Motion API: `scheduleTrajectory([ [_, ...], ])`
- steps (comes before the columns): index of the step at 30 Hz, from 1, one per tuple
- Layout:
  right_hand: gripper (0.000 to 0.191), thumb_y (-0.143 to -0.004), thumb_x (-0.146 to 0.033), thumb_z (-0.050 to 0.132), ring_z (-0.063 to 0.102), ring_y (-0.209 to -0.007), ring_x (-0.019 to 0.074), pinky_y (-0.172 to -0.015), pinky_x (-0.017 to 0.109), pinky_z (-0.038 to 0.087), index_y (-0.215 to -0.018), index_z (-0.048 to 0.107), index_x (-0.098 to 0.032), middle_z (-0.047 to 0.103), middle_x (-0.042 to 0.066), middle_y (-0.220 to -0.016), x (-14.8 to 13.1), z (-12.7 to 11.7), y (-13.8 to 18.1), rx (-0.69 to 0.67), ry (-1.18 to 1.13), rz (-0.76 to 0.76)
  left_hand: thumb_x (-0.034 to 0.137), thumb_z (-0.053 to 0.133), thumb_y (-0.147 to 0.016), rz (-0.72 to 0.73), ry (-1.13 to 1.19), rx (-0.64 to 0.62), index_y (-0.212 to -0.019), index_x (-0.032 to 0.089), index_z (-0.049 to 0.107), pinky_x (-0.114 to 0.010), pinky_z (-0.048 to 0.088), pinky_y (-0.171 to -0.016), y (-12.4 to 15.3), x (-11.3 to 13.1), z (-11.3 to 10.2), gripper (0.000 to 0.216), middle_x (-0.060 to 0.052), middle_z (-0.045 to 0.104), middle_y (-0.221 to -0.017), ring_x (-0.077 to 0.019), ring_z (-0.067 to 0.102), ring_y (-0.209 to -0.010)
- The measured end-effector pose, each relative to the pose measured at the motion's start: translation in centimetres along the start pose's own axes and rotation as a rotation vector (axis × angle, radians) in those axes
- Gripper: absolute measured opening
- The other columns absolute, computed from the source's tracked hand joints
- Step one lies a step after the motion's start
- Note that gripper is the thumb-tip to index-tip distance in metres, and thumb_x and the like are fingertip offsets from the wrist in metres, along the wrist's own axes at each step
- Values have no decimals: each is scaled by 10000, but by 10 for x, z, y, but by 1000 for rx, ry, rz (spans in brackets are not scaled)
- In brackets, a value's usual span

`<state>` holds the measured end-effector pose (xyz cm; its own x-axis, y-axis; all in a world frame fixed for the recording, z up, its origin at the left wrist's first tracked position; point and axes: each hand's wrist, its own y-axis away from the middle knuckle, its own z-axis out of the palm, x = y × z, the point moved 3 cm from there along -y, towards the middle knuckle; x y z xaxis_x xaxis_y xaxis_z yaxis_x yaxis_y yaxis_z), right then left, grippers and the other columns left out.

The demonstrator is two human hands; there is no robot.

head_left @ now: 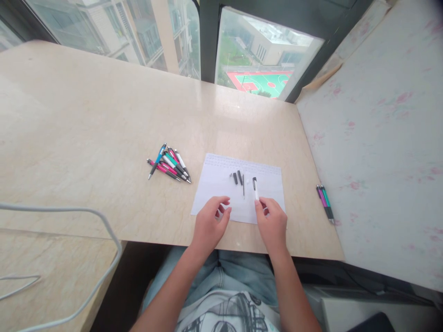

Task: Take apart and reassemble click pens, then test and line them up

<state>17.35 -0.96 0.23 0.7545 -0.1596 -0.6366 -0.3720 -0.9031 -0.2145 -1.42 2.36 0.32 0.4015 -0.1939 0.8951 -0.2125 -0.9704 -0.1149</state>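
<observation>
Between the thumb and fingers of my right hand (272,219) is a white pen barrel (256,190) with a black clip end, pointing away from me over the paper. My left hand (212,221) rests at the near left part of the paper sheet (214,184), its fingers curled but apart and holding nothing. Small pen parts lie on the sheet between the hands: two short black pieces, one a sleeve (235,178) and one a narrower tube (240,177), plus a thin dark refill (243,186). A tiny grey piece (230,175) sits left of them.
Left of the paper is a pile of pens (169,163) in pink, teal, blue and white. Two more pens (325,203) lie against the flowered wall at right. A white cable (104,221) crosses the left foreground. Windows (259,55) line the far edge of the marbled surface (104,124).
</observation>
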Motion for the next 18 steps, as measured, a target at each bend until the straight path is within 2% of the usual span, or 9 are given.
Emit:
scheduleTrajectory([
  [4, 258, -903, -295, 484, 609, -760, 218, -731, 349, 462, -892, 695, -146, 702, 102, -857, 8, -2, -22, 30, 116, 7, 150, 546, -886, 33, -35, -5, -1074, 221, 593, -267, 500, -692, 2, -5, 3, 206, -20, 678, -956, -128, 605, -737],
  [8, 282, -903, -316, 473, 609, -765, 229, -733, 355, 449, -856, 702, -157, 697, 113, -834, 6, 1, -33, -7, 190, -22, 148, 535, -889, 60, -38, -5, -1061, 219, 593, -262, 504, -688, 2, -4, 3, 195, -23, 678, -952, -128, 610, -738],
  [14, 359, -931, -355, 425, 615, -749, 220, -719, 336, 452, -870, 722, -163, 703, 104, -815, 12, -4, -30, -41, 104, -17, 141, 534, -892, 57, -33, 16, -1050, 215, 595, -260, 502, -692, 1, -2, 2, 185, -22, 677, -944, -126, 613, -736],
  [18, 344, -914, -349, 448, 623, -738, 219, -715, 325, 452, -880, 723, -145, 727, 112, -865, 32, -19, -22, 61, 117, 56, 167, 548, -903, 85, 9, 27, -1022, 210, 610, -263, 494, -687, 2, 0, 1, 141, -27, 680, -921, -134, 616, -742],
])
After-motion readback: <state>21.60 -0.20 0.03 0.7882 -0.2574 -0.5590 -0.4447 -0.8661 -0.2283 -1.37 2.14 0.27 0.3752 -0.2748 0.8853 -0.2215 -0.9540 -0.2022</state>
